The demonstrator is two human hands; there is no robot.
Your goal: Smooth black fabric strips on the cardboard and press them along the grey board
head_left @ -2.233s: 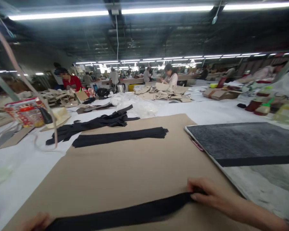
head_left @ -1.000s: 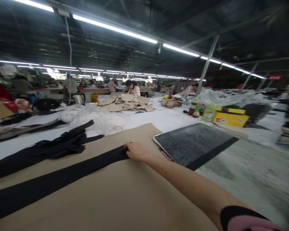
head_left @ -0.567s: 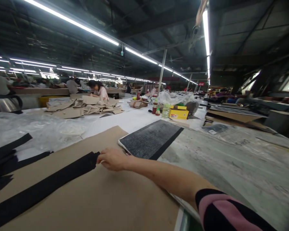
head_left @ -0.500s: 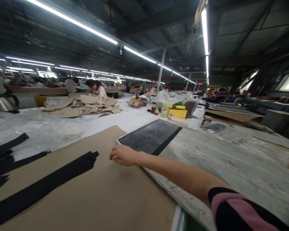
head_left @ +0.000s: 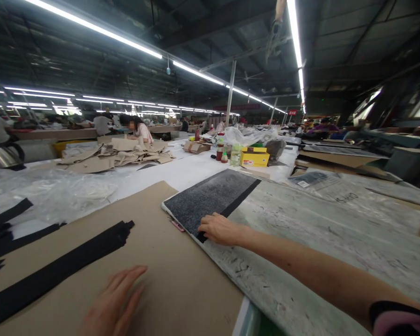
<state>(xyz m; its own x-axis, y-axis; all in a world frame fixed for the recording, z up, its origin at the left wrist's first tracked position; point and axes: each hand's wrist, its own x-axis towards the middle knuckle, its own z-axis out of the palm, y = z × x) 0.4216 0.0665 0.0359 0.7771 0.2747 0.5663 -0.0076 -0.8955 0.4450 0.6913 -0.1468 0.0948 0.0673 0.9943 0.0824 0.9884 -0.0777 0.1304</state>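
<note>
My right hand (head_left: pixel 219 228) is at the near corner of a dark grey textured fabric panel (head_left: pixel 210 191), its fingers curled down and pinched at the end of the panel's black edge strip (head_left: pixel 240 198). The panel lies flat on a worn, pale grey-green board (head_left: pixel 283 224). Over the brown sheet (head_left: pixel 182 275), my left hand (head_left: pixel 115 303) reaches in from below with fingers stretched out, empty and slightly blurred. Left of it lies a stack of long black fabric strips (head_left: pixel 66 261). A small pink object (head_left: pixel 177 225) sits by the board's left edge.
More black strips (head_left: pixel 7 233) and crumpled clear plastic (head_left: pixel 56 186) lie at the left. Beyond are brown cut pieces (head_left: pixel 119 154), a yellow box (head_left: pixel 255 157) and small bottles (head_left: pixel 224 157). A plastic bag (head_left: pixel 357 196) lies at right. A co-worker (head_left: pixel 142 130) works further back.
My right hand has moved right, from the board's left corner to the near end of the panel's black edge. My left hand has come into view. The pink object now shows.
</note>
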